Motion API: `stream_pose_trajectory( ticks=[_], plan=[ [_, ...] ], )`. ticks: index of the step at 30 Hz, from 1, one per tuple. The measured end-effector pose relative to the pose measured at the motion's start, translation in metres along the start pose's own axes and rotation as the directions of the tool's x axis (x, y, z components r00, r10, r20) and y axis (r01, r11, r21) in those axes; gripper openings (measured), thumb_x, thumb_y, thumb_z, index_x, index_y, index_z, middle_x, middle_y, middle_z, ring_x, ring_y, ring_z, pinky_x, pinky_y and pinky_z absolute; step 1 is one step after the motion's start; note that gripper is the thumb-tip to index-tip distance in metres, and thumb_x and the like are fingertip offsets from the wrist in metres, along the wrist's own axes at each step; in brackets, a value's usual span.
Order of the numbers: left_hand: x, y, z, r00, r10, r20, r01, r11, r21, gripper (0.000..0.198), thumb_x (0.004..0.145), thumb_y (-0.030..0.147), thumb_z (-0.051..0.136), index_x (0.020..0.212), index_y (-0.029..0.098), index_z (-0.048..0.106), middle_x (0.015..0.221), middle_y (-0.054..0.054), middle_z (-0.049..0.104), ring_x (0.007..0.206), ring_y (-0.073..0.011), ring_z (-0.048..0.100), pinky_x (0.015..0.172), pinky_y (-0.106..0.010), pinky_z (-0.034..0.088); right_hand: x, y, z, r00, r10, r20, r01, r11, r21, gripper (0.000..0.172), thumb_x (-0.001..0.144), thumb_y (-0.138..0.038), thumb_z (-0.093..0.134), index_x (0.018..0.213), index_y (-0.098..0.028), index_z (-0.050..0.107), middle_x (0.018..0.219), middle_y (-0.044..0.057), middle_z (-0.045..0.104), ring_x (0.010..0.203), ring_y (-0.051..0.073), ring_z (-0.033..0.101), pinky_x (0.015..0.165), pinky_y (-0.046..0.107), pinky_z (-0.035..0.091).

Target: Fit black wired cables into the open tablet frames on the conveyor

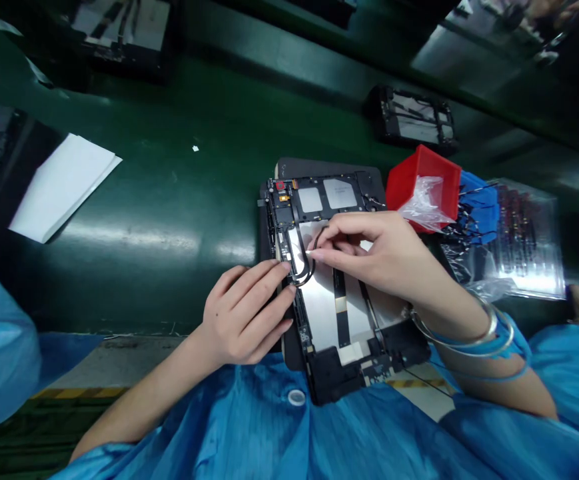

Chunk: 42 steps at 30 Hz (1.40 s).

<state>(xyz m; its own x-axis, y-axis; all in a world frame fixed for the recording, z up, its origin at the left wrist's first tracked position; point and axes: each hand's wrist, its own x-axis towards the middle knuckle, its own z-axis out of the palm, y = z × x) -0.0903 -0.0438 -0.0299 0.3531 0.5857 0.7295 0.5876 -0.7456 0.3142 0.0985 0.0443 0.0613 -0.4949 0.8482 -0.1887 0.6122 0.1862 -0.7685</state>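
Observation:
An opened tablet (319, 313), its silver battery plates and flat black ribbon strips exposed, lies in front of me on a dark pad (329, 165). My left hand (249, 310) rests at its left edge with fingers stretched out, the fingertips touching the frame beside a looped thin black cable (310, 272). Over the middle of the tablet, my right hand (374, 250) pinches that cable between thumb and forefinger. A small white tip shows at the pinch; the rest of what the fingers hold is hidden.
Right of the tablet stand a red bin (422, 177) with clear plastic bags, a blue bin (484, 207) with small black cables, and a clear plastic tray (539, 247). White sheets (64, 190) lie at left. Another opened device (416, 120) sits farther back. Co-workers' blue sleeves show at both sides.

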Motion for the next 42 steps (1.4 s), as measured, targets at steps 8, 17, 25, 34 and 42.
stream_pose_trajectory(
  ticks=[8,17,25,34,42],
  plan=[
    [-0.005,-0.003,0.001,1.000,0.020,-0.004,-0.020,0.999,-0.043,0.030,0.093,0.024,0.044,0.109,0.006,0.062,0.111,-0.023,0.068,0.108,-0.0315,0.065,0.077,-0.040,0.052,0.008,0.005,-0.002,1.000,-0.028,-0.013,0.029,0.999,0.034,0.011,0.075,-0.021,0.071,0.066,-0.017,0.065,0.058,-0.004,0.057,0.053,0.007,0.043,0.049,0.023,0.032],
    [-0.002,-0.003,0.002,1.000,0.007,-0.008,-0.007,1.000,-0.023,0.028,0.092,0.026,0.045,0.108,0.010,0.062,0.109,-0.019,0.070,0.109,-0.0292,0.065,0.078,-0.040,0.053,0.014,0.002,-0.008,0.997,0.003,0.083,-0.010,0.997,0.082,0.016,0.076,-0.026,0.071,0.063,-0.017,0.064,0.056,-0.004,0.054,0.053,0.007,0.045,0.051,0.023,0.036],
    [0.007,0.000,0.001,1.000,0.010,-0.003,-0.010,1.000,0.011,0.033,0.095,0.034,0.040,0.099,0.012,0.064,0.106,-0.018,0.070,0.108,-0.0296,0.064,0.083,-0.041,0.050,0.015,0.003,-0.005,0.998,-0.001,0.067,-0.004,0.997,0.078,0.013,0.074,-0.022,0.069,0.063,-0.017,0.063,0.054,-0.005,0.052,0.053,0.007,0.045,0.051,0.023,0.035],
    [0.010,-0.005,0.003,0.996,0.056,0.072,-0.057,0.998,0.023,0.053,0.100,0.043,0.027,0.111,0.011,0.068,0.115,-0.016,0.070,0.115,-0.0302,0.060,0.096,-0.045,0.044,0.015,0.004,-0.004,0.997,0.012,0.074,-0.015,0.999,0.031,0.012,0.076,-0.021,0.066,0.065,-0.017,0.063,0.052,-0.006,0.049,0.052,0.007,0.044,0.052,0.024,0.034],
    [0.016,-0.010,0.000,0.977,0.139,0.162,-0.137,0.990,-0.028,0.056,0.102,0.043,0.024,0.106,0.008,0.067,0.118,-0.017,0.069,0.121,-0.0301,0.059,0.098,-0.044,0.044,0.013,0.006,0.000,0.999,-0.027,0.033,0.029,0.996,-0.082,0.010,0.076,-0.017,0.063,0.066,-0.017,0.065,0.051,-0.006,0.051,0.050,0.006,0.041,0.051,0.023,0.031]
  ],
)
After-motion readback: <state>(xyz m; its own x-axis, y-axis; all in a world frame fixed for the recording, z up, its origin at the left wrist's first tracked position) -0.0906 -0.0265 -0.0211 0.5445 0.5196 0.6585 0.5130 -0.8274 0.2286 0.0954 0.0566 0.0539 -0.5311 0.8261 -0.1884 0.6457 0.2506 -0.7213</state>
